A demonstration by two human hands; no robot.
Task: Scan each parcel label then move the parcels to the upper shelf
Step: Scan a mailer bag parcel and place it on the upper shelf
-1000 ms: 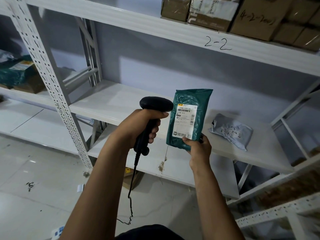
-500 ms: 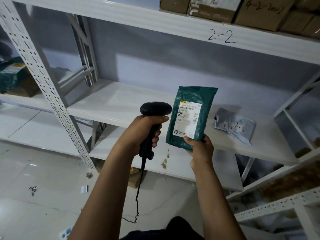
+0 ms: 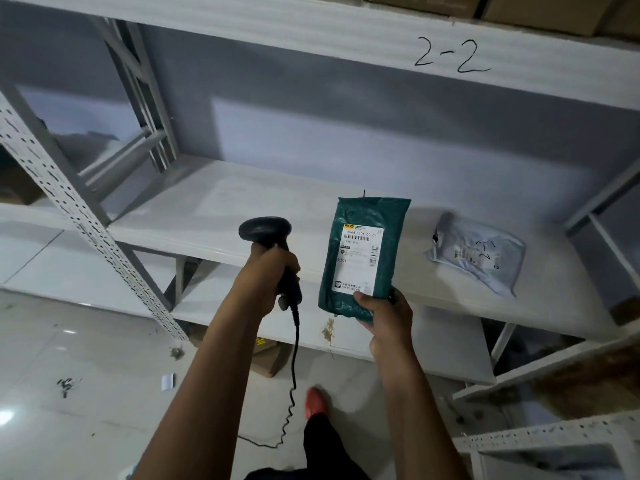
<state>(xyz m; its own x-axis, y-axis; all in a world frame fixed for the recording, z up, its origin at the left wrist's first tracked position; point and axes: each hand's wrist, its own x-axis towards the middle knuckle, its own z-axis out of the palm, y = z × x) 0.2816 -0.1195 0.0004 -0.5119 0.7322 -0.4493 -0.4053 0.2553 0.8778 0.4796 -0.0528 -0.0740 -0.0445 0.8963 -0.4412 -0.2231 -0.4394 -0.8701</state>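
Note:
My right hand (image 3: 384, 315) pinches the bottom edge of a green parcel (image 3: 367, 244), holding it upright with its white label (image 3: 360, 259) facing me. My left hand (image 3: 268, 271) grips the handle of a black barcode scanner (image 3: 265, 230), just left of the parcel, its head level with the label's top. A grey parcel (image 3: 479, 251) lies flat on the middle shelf (image 3: 225, 216) to the right. The upper shelf (image 3: 346, 32), marked "2-2", runs across the top, with brown boxes (image 3: 540, 8) on it.
A perforated shelf upright (image 3: 69, 202) slants down the left. A lower shelf (image 3: 433, 344) sits under the middle one, with a cardboard box (image 3: 270, 358) on the floor beneath. The scanner's coiled cable (image 3: 292, 393) hangs to the floor. My foot in a red shoe (image 3: 315, 403) stands below.
The view has tilted down and I have stepped back a little. The scanner now sits further left of the parcel, with a wider gap. My grip on both is unchanged.

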